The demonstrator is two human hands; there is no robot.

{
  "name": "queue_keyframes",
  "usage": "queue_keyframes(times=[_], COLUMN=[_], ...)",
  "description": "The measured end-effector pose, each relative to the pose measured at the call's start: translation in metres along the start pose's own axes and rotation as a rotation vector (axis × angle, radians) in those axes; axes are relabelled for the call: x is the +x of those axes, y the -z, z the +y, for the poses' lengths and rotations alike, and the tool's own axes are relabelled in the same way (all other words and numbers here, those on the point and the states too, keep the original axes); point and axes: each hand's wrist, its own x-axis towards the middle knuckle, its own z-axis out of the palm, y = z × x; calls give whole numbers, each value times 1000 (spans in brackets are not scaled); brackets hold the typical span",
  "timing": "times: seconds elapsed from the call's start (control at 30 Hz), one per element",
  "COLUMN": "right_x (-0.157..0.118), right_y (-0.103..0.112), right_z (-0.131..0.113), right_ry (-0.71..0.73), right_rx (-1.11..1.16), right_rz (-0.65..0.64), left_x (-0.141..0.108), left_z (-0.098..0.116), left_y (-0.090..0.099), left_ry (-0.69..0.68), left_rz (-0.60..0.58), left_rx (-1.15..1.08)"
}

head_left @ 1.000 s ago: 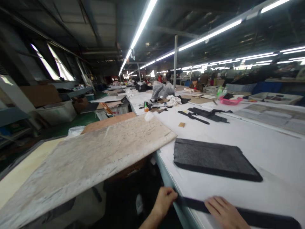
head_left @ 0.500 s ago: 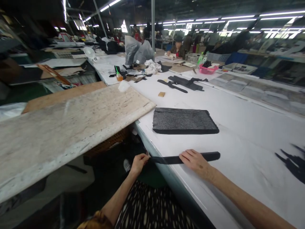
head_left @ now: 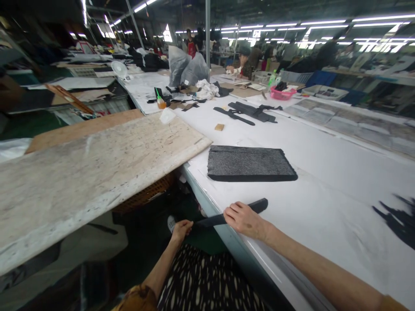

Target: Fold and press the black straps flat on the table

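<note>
A long black fabric strip point(head_left: 259, 206) runs between my two hands across the edge of the white table. My left hand point(head_left: 182, 229) is closed in a pinch on its near left end, beyond the table edge and over the floor. My right hand point(head_left: 243, 219) is closed over the middle of the strip, by the table's edge. The strip's rounded far end sticks out past the right fingers, tilted up to the right. Farther back lies a neat stack of black strips point(head_left: 251, 163), with grey edges on top, apart from both hands.
A stained pale board point(head_left: 97, 172) lies at the left, its corner reaching the table. Black pieces point(head_left: 397, 220) lie at the right. Beyond are a small tan block point(head_left: 219, 127), dark cut pieces point(head_left: 253, 111), a pink basket point(head_left: 283, 93) and grey bags point(head_left: 188, 69). People work far back.
Both hands have moved left and toward me with the strip, drawing more of it off the table. Its far end has shifted left and now slants upward. The stack stays put.
</note>
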Motion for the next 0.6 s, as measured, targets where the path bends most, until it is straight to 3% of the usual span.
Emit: queue_keyframes(times=[0.17, 0.27, 0.33, 0.4, 0.5, 0.6], right_x=[1, 0, 0, 0, -1, 0], right_y=[-2, -2, -2, -3, -4, -5], right_z=[0, 1, 1, 1, 1, 1], right_ry=[7, 7, 7, 7, 8, 10], right_rx=[1, -6, -3, 2, -2, -8], right_rz=[28, 33, 34, 31, 33, 45], left_x=[-6, -7, -14, -26, -48, -62], left_z=[-3, 15, 35, 60, 94, 111], left_y=[6, 7, 3, -7, -27, -42], left_ry=[86, 71, 6, -105, -273, -252], left_rz=[44, 108, 86, -26, -316, -399], left_rx=[-74, -73, -78, -83, -70, -118])
